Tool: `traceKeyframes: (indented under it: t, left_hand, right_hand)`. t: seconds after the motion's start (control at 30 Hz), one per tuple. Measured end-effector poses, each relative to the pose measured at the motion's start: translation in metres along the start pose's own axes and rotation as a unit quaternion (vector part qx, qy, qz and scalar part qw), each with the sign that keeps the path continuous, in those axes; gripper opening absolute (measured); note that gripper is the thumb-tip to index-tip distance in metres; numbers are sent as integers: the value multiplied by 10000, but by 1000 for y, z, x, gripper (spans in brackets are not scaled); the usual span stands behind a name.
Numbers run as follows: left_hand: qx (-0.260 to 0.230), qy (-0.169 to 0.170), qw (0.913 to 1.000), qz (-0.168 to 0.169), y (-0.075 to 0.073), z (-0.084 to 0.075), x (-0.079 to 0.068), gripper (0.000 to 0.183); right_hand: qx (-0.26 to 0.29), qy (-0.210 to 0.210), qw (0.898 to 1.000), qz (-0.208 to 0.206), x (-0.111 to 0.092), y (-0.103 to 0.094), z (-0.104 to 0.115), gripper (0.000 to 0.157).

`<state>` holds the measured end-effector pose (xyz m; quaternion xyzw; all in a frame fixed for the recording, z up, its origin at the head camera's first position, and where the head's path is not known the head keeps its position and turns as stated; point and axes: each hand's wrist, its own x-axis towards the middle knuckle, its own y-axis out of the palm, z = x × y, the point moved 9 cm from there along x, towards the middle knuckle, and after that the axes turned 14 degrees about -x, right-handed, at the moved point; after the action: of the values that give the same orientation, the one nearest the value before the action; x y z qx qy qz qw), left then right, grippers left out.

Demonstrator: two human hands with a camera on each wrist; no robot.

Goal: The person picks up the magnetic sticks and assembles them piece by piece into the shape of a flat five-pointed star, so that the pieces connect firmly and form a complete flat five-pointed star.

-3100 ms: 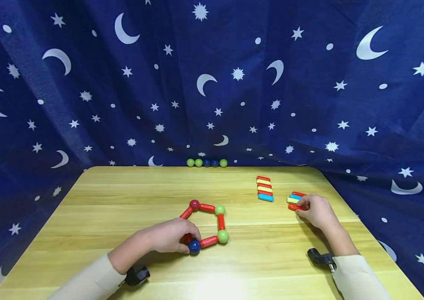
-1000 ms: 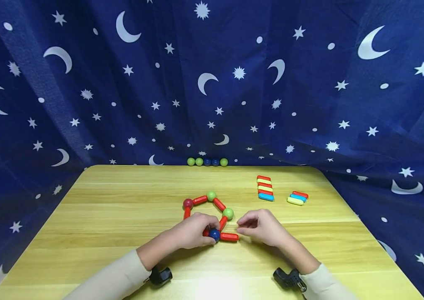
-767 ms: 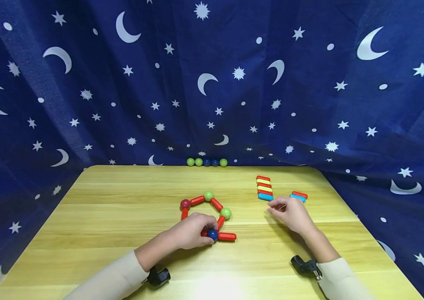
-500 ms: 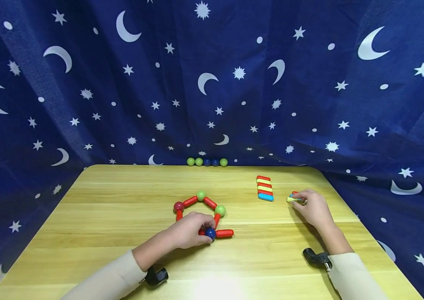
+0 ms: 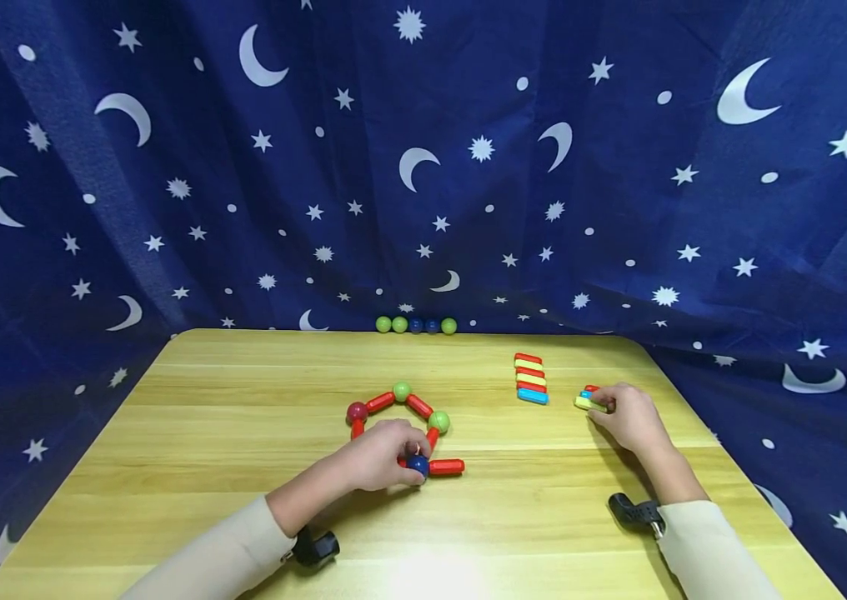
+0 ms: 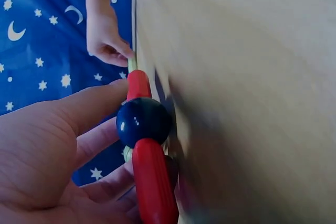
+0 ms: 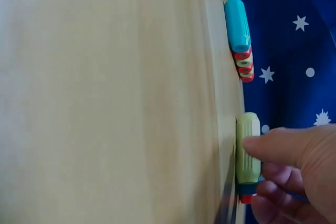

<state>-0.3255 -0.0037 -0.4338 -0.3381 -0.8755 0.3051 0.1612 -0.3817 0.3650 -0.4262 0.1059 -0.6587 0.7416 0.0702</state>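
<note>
Ball [image 5: 418, 468] pinched in the left hand [image 5: 386, 456] at the near side of the ring [image 5: 419, 406], right hand [image 5: 628, 415] pinching the yellow rod [image 7: 245, 166] beside 2 more rods [image 5: 586, 394]: best lifted cleanly, ring unjolted.

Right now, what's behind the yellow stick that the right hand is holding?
From the head camera, a blue stick, then a red stick, lie behind the yellow stick. The right hand covers their right ends, so those parts can't be seen.

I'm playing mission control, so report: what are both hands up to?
Left hand: holding blue ball. Right hand: pinching yellow stick. One red stick pokes out, outer end bare. Nothing seems in the way.
</note>
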Motion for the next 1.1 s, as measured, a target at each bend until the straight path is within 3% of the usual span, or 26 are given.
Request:
traceKeyframes:
  t: [0.23,0.47,0.63,0.77,0.9,1.1]
  left_hand:
    - [-100,-114,9997,-168,2,3,4,24]
    - [-155,-345,9992,-122,3,7,6,25]
    - [-232,-387,9989,-100,3,7,6,25]
    - [-326,-346,9988,-69,3,6,6,24]
    - [-407,-343,9986,-32,2,7,7,25]
    - [-464,-495,9977,-9,3,12,7,27]
  right_hand:
    - [-29,186,9995,257,2,5,-3,20]
    - [-98,-118,9991,406,0,5,12,20]
    - [244,-360,9985,340,-7,-4,48,18]
    - [969,-505,9935,304,-13,-7,87,18]
    - [1854,-638,9780,712,-19,3,127,20]
    - [2610,-911,9518,1327,-24,24,170,21]
